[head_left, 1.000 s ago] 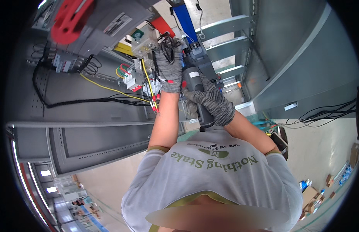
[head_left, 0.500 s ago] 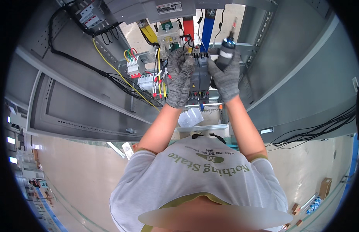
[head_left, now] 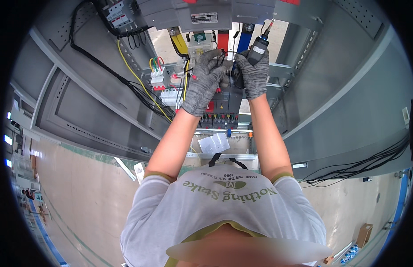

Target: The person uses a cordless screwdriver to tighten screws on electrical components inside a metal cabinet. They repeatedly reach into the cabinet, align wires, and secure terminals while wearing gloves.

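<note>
On the near side of the dark grey breaker [head_left: 233, 103], a crumpled white sheet [head_left: 214, 143] lay closest to me, and then came the row of coloured terminals [head_left: 219, 120] at the breaker's near end. Good, both were out of my way! The breaker itself sat upright ahead of me, between my two forearms.

Over its far left part came my left hand [head_left: 205, 80], gloved, fingers bent and bunched next to some thin black wires [head_left: 223, 55]. Whether the fingertips pinched one, I could not tell; the glove hid them. A light, steady hold seemed best there, with each wire end kept in sight and no sharp tugging. At the breaker's far right corner, my right hand [head_left: 254, 78] was wrapped around a dark powered screwdriver [head_left: 258, 50], its bit aimed up and away from the breaker. Sensible, I judged: tip clear of the glove, and straight in line with a screw before any trigger.

Left of the breaker stood a yellow wire [head_left: 186, 80] and a white switch block [head_left: 171, 96], easy to snag with a cuff, so elbows in! Beyond the breaker ran the red bar [head_left: 223, 42] and the blue bar [head_left: 243, 42], and farthest, the big grey unit [head_left: 206, 18].
</note>
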`<state>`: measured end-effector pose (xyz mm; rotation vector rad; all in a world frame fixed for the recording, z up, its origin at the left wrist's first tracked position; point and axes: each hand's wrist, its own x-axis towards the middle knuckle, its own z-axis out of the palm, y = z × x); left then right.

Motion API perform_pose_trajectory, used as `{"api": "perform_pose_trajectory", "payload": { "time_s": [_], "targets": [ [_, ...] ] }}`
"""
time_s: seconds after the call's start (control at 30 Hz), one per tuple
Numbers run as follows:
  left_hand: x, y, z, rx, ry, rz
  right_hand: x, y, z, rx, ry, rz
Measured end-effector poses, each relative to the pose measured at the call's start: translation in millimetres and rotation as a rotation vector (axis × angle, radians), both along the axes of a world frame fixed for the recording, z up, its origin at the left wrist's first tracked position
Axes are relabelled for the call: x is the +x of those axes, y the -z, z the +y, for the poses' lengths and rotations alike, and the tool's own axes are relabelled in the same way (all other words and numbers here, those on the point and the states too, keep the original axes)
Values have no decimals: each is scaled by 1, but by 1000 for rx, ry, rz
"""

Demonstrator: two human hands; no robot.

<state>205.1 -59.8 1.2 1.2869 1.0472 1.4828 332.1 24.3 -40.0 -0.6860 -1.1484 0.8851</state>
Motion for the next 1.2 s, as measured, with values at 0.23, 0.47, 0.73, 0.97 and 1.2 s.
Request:
{"api": "perform_pose_trajectory", "payload": {
  "time_s": [0.23, 0.47, 0.73, 0.97, 1.2],
  "targets": [
    [-2, -7, 8, 98, 60, -43, 2, -3, -9, 25, 36, -30],
    [-4, 54, -44, 361, -139, 441, 27, 31, -85, -247, -38, 102],
    [-61, -51, -95, 608, -190, 971, 45, 80, -146, -403, -64, 153],
    [-52, -13, 40, 789, -287, 1645, 23, 92, -177, -455, -157, 84],
    [-66, -25, 37, 729, -232, 1185, 19, 98, -184, -470, -97, 84]
  ]
}}
